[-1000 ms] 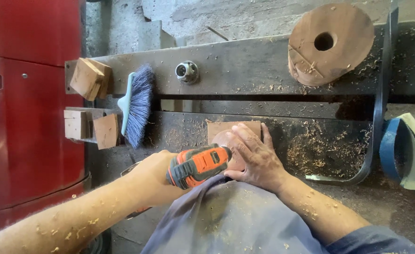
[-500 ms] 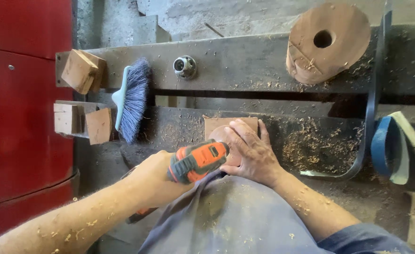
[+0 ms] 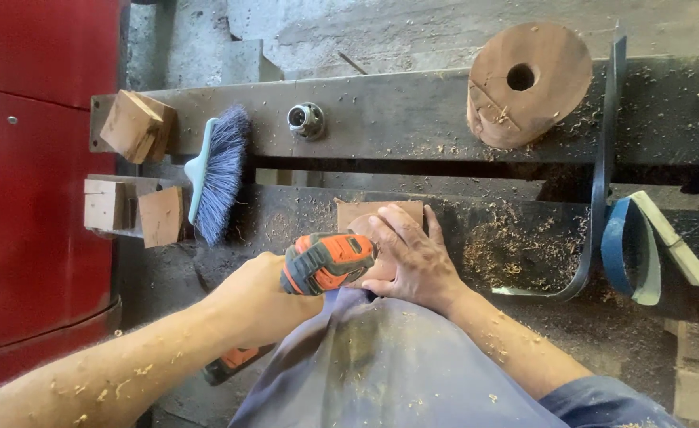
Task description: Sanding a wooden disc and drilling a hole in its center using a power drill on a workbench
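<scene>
One orange power tool gripped in left hand; right hand pressed flat on one square wood piece; three wood blocks far left.

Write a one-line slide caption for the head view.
Left hand grips an orange power tool while right hand presses a wooden block on the shaving-strewn bench.

brush crowding left, bare shaving-strewn bench right
</scene>
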